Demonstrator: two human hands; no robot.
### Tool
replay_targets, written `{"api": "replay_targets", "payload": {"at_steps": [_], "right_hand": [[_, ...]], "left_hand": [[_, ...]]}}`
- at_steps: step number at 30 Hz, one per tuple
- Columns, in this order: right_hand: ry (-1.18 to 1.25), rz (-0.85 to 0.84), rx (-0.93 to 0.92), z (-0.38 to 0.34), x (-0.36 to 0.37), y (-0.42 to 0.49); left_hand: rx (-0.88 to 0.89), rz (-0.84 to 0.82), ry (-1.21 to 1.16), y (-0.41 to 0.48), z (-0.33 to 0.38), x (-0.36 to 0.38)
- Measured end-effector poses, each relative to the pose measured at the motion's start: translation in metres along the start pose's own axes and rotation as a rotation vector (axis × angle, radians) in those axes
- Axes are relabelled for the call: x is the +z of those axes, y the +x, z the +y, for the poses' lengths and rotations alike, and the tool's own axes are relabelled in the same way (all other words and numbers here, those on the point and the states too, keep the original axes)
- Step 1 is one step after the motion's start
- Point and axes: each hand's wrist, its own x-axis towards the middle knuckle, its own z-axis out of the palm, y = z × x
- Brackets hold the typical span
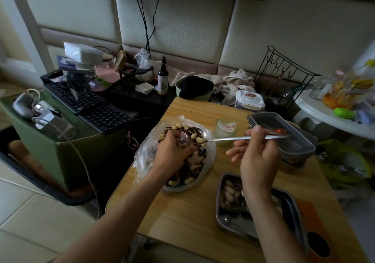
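Two hands [173, 153] [258, 161], one pair of tongs [227, 139], one small clear cup [185, 140], one steel tray [229, 221], one glass jar [225, 133]

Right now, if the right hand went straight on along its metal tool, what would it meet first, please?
Probably the bowl of peanuts and seeds, close by the left hand gripping a clear cup; the metal tool's height above the rim is unclear.

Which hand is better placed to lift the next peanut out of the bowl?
Probably the right hand: it holds the metal tweezers, tips at the peanuts in the bowl. The left hand is occupied, gripping a small clear cup in the mix.
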Motion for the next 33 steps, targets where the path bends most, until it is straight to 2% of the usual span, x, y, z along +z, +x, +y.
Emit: {"api": "replay_targets", "payload": {"at_steps": [5,8,16,19,22,24,29,33], "right_hand": [[-0.239,-0.222,-0.520,-0.002,0.004,-0.007],[-0.307,-0.278,-0.733,0.000,0.007,-0.009],[-0.309,-0.234,-0.802,-0.003,0.004,-0.010],[-0.307,-0.213,-0.765,-0.002,0.004,-0.009],[-0.300,-0.155,-0.649,0.000,0.003,-0.008],[-0.247,-0.116,-0.500,0.000,0.002,-0.009],[-0.095,-0.013,0.028,-0.001,-0.002,-0.003],[-0.075,-0.048,0.254,0.013,0.001,0.001]], "left_hand": [[0.006,0.005,-0.003,-0.001,0.002,0.002],[0.005,0.020,-0.042,0.000,0.002,0.004],[0.012,0.037,-0.110,-0.001,0.005,0.003],[0.014,0.027,-0.117,-0.001,0.004,0.003],[0.017,0.026,-0.123,0.000,0.004,0.001],[0.017,0.024,-0.126,0.000,0.004,0.001],[0.007,0.081,-0.183,0.000,-0.001,-0.004],[0.034,0.116,-0.257,-0.002,0.001,-0.009]]}}
